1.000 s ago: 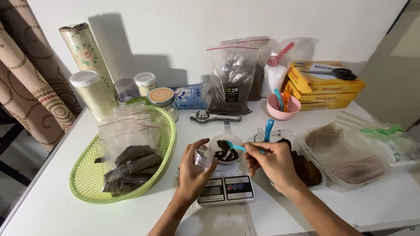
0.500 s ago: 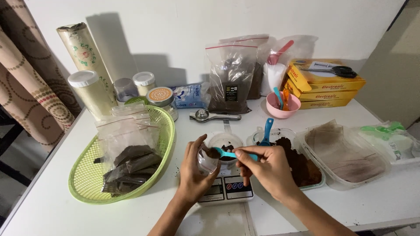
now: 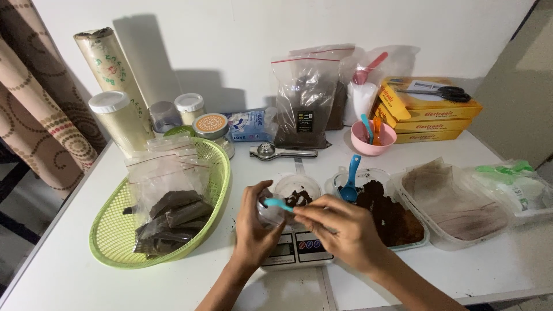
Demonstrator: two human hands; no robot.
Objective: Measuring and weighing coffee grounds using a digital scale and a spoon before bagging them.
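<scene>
Left hand: the left hand [image 3: 253,227] is wrapped around the near side of a clear cup [image 3: 291,196], fingers closed on its wall.
Right hand: the right hand [image 3: 340,227] is pinched shut on a teal spoon [image 3: 278,203], held at the cup's rim.
Cup: the cup is set on a small scale [image 3: 295,249], just ahead of both hands at 12 o'clock; a little dark powder is seen inside.
Scale: its display panel is partly covered by the wrists.
Tray: at 2 o'clock from the hands, a clear tray [image 3: 397,222] of dark brown powder is placed just beside the scale, with a blue scoop [image 3: 351,179] stood in its far end.
Basket: at 9 o'clock, a green basket [image 3: 115,230] is filled with clear zip bags, some packed with dark powder.
Far side: at 12 o'clock, a large bag [image 3: 303,103] of dark powder is propped against the wall, a metal squeezer [image 3: 282,152] laid in front of it.
Right rear: at 1 o'clock, a pink bowl [image 3: 373,139] of spoons is seen beside stacked yellow boxes [image 3: 429,115].
Surface: everything is laid out on a white table [image 3: 69,276].
</scene>
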